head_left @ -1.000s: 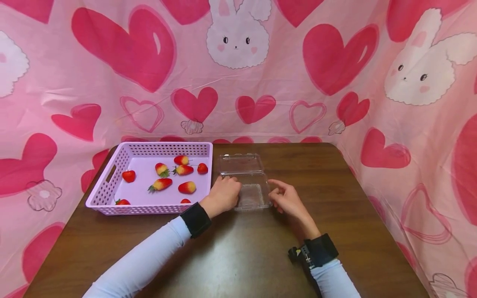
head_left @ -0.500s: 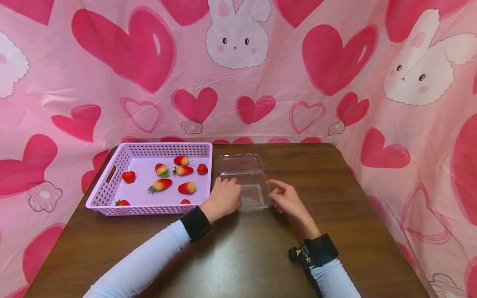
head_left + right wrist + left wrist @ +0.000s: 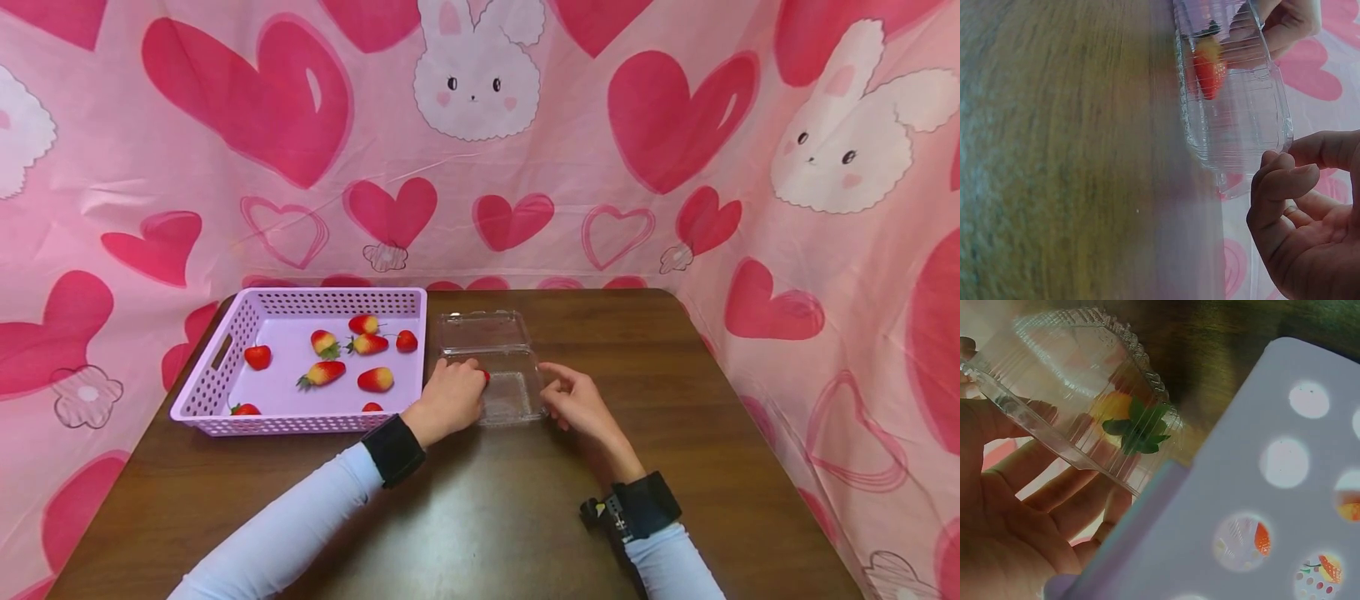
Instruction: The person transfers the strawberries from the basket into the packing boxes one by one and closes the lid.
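A clear plastic clamshell box lies with its lid folded back on the brown table. My left hand reaches over the box's left wall and holds a red strawberry inside it. From the right wrist, the strawberry shows through the box, with left fingers at its stem end. Through the box wall, the left wrist view shows its green leaves. My right hand rests beside the box's right edge, its fingers loosely curled and holding nothing.
A lilac perforated basket with several strawberries stands left of the box, its wall close to my left hand. Pink heart-and-bunny cloth closes off the back and right sides of the table.
The left hand has shifted slightly toward the box, and the strawberry's red tip now shows past its fingers. The right hand has stayed put.
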`<state>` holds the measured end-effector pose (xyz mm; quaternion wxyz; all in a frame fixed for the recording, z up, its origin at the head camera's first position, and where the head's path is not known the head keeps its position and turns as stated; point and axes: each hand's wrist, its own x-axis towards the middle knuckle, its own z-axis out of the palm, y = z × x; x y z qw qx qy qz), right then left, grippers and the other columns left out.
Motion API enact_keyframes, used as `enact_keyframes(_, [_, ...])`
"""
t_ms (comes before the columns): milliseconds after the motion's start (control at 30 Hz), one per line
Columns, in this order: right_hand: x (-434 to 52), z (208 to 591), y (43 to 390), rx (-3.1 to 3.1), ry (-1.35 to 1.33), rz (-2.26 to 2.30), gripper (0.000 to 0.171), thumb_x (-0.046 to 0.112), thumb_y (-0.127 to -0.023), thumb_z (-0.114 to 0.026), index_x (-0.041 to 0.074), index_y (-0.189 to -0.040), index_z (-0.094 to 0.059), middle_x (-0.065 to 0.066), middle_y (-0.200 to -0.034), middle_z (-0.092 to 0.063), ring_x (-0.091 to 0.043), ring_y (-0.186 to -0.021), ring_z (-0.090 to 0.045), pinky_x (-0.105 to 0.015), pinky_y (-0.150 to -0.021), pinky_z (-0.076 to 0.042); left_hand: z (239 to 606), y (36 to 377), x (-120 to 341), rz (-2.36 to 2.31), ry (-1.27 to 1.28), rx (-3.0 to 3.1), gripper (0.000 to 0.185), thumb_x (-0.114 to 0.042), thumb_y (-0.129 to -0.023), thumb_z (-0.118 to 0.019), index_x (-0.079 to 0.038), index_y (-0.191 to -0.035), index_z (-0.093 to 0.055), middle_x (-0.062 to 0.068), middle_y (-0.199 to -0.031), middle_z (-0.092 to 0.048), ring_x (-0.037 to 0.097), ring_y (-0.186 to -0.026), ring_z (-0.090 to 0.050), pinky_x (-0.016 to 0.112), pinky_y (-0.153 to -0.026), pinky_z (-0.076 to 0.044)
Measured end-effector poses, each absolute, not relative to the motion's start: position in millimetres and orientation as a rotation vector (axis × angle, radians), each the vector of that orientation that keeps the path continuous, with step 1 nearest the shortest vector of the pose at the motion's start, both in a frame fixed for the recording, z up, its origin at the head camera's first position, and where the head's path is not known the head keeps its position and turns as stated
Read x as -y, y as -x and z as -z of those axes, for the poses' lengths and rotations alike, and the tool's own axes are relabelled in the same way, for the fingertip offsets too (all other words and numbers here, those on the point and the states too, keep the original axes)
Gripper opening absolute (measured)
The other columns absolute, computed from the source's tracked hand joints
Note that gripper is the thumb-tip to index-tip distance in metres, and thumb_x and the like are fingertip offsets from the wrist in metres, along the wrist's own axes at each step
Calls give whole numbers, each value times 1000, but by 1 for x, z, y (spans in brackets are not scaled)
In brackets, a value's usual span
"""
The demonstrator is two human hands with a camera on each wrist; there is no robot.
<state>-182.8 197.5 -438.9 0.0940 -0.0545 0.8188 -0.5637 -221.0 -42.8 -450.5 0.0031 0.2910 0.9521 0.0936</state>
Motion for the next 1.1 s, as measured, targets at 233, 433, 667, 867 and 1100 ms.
enact_keyframes(233, [-196,439,183,-2430,165,1665,47,-5,-99,-61,-10,-144,-53,-11,-71,-59,-20,-50,-51,-31,-48,-49,450,221,44,-309,-905,-2990,13,-21,-91,-80,-9,-97,-79,11,-96,-69,34,-93,-70,50,-87,-49])
enact_keyframes(433, [-196,438,183,-2424,160,1675,46,-4,-99,-61,-10,-144,-54,-11,-72,-59,-19,-51,-50,-29,-47,-47,448,221,44,-309,-893,-2988,14,-21,-91,-79,-8,-99,-80,11,-98,-70,34,-94,-70,51,-89,-49])
enact_keyframes(667, [-195,438,183,-2410,151,1692,47,-5,-98,-60,-11,-145,-53,-11,-69,-59,-17,-50,-51,-29,-45,-47,450,221,43,-292,-902,-2997,16,-23,-92,-79,-9,-100,-80,12,-100,-70,34,-98,-69,52,-91,-49])
enact_keyframes(867, [-195,439,183,-2398,162,1701,46,-7,-99,-59,-12,-145,-52,-12,-69,-59,-18,-49,-52,-30,-46,-50,448,220,42,-271,-949,-3054,16,-25,-93,-78,-10,-97,-80,10,-98,-70,32,-98,-68,53,-90,-48])
enact_keyframes(1100, [-202,463,193,-2391,145,1722,47,-7,-100,-58,-10,-147,-50,-12,-68,-59,-19,-47,-51,-30,-45,-48,432,218,43,-388,-1001,-3069,11,-22,-92,-76,-11,-93,-78,7,-96,-69,31,-98,-69,54,-89,-50])
